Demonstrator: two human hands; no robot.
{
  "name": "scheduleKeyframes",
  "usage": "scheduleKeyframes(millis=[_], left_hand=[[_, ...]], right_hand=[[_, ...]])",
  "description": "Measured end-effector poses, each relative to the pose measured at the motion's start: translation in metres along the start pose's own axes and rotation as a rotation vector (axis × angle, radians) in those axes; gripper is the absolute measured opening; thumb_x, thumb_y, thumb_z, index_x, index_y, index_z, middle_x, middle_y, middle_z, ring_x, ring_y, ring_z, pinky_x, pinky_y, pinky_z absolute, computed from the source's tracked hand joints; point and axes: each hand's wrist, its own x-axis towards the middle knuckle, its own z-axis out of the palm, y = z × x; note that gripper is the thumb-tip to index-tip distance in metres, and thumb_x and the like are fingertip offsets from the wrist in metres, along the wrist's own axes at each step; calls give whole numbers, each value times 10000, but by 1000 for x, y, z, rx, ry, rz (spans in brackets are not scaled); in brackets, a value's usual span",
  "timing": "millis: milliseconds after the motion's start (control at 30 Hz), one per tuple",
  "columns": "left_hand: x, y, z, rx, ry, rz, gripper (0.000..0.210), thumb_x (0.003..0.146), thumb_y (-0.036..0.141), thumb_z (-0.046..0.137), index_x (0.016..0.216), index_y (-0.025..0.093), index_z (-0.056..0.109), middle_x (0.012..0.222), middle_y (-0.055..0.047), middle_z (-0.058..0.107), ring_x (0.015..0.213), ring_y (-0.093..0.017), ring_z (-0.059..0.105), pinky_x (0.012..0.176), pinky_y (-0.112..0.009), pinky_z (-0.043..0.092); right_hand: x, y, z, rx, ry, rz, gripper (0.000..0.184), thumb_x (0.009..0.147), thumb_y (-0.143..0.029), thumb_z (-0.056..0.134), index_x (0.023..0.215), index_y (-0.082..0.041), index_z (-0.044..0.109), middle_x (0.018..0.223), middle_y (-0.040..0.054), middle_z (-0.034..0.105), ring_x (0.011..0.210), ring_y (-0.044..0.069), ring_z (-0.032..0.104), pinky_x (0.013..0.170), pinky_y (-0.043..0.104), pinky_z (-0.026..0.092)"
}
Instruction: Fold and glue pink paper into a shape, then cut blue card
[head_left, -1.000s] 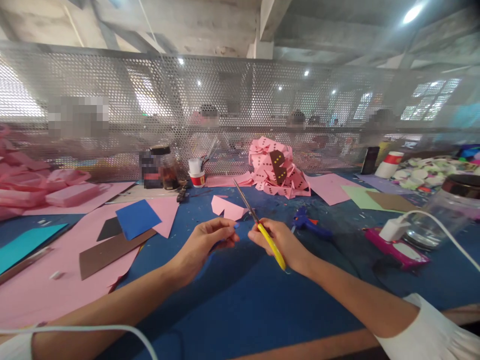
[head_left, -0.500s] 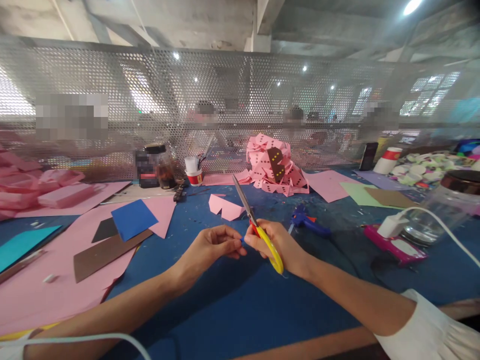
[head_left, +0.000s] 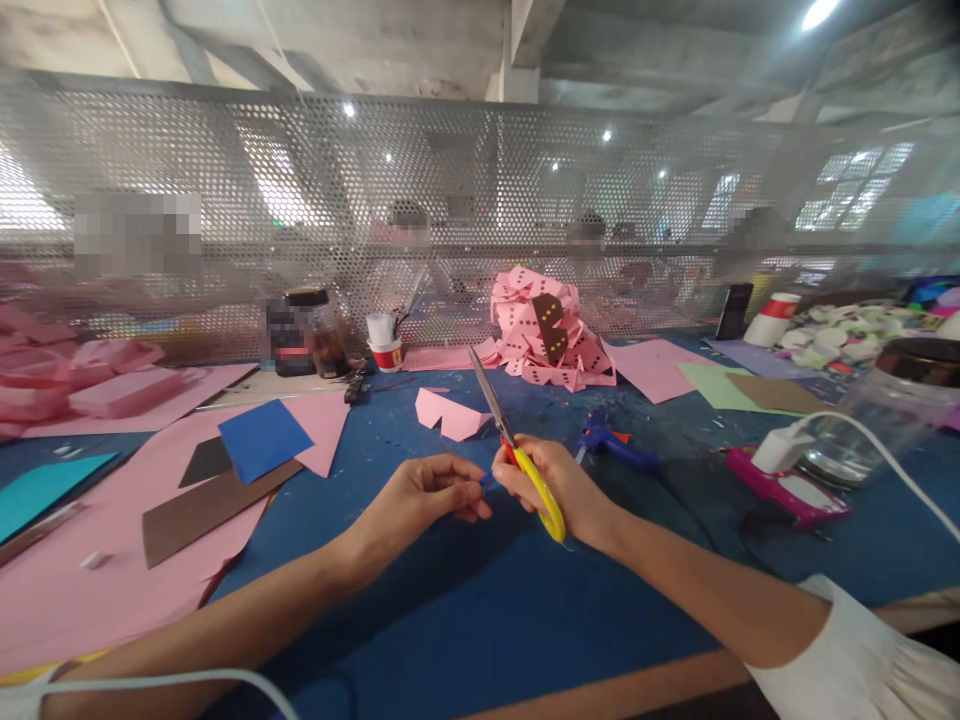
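Observation:
My right hand is closed around the yellow-and-red handles of a pair of scissors, whose blades point up and away. My left hand pinches a tiny blue piece, which looks like paper. The right thumb and fingertips are right at the far end of that piece, so most of it is hidden. Just beyond my hands lies a notched pink paper piece on the blue tabletop. A blue glue gun rests to the right of my right hand.
A heap of dotted pink paper pieces stands near the perforated metal screen. On the left are a blue sheet, a brown strip and large pink paper. A clear jar and magenta device are at right.
A little more of the blue piece shows between my fingertips. Both hands keep nearly the same place, and the scissors stay in my right hand. The view has shifted slightly.

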Motion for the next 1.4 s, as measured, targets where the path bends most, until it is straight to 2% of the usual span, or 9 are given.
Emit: scheduleKeyframes(millis=[200, 333, 433, 533, 700, 833, 1033, 1400], left_hand=[[-3, 6, -2, -2, 10, 15, 320, 774, 389, 827, 956, 145, 730, 771, -81, 784, 706, -195, 713, 725, -319, 553], [-12, 13, -10, 0, 80, 45, 314, 789, 378, 821, 988, 149, 736, 776, -76, 783, 701, -185, 699, 713, -302, 540], [-19, 16, -18, -25, 146, 74, 333, 798, 379, 821, 1033, 162, 727, 788, -66, 782, 708, -157, 684, 716, -260, 523], [-23, 15, -22, -91, 188, 90, 329, 790, 372, 833, 1028, 174, 722, 777, -50, 775, 698, -131, 669, 709, -227, 510], [-24, 13, -24, -145, 238, 119, 274, 791, 354, 832, 969, 174, 725, 750, -36, 759, 695, -122, 664, 712, -217, 511], [-23, 12, -27, -157, 259, 154, 239, 807, 351, 815, 946, 187, 710, 745, -17, 749, 706, -117, 664, 713, -210, 509], [-22, 12, -32, -144, 287, 178, 240, 812, 350, 804, 950, 189, 691, 744, -20, 749, 689, -124, 656, 700, -226, 494], [-21, 8, -29, -94, 249, 167, 235, 826, 353, 787, 937, 171, 688, 752, -32, 750, 677, -125, 636, 684, -235, 469]], right_hand=[[-1, -4, -1, -37, 38, 6, 165, 870, -349, 624, 831, -207, 547, 604, -79, 460, 474, 77, 418, 461, 205, 343], [-1, -3, -5, -115, 43, -17, 226, 898, -415, 607, 832, -214, 528, 617, -74, 460, 494, 87, 420, 481, 220, 340], [-3, -3, -8, -333, 67, -70, 222, 919, -417, 592, 849, -215, 533, 688, -52, 524, 580, 107, 485, 567, 240, 372], [-8, -7, -7, -636, 118, -136, 169, 918, -373, 603, 909, -213, 549, 855, -11, 618, 701, 137, 575, 647, 264, 380], [-12, -7, -4, -977, 154, -232, 175, 915, -345, 626, 998, -210, 552, 1012, 21, 642, 732, 154, 637, 639, 278, 353], [-11, -4, -5, -1145, 164, -224, 218, 948, -414, 583, 1008, -205, 572, 1037, 43, 646, 743, 179, 671, 618, 298, 354], [-10, -4, -4, -1230, 151, -186, 276, 966, -475, 552, 956, -201, 592, 980, 52, 673, 726, 208, 687, 593, 315, 335], [-12, -3, -1, -1188, 95, -187, 300, 979, -482, 531, 877, -204, 583, 883, 40, 701, 717, 203, 671, 618, 310, 321]])
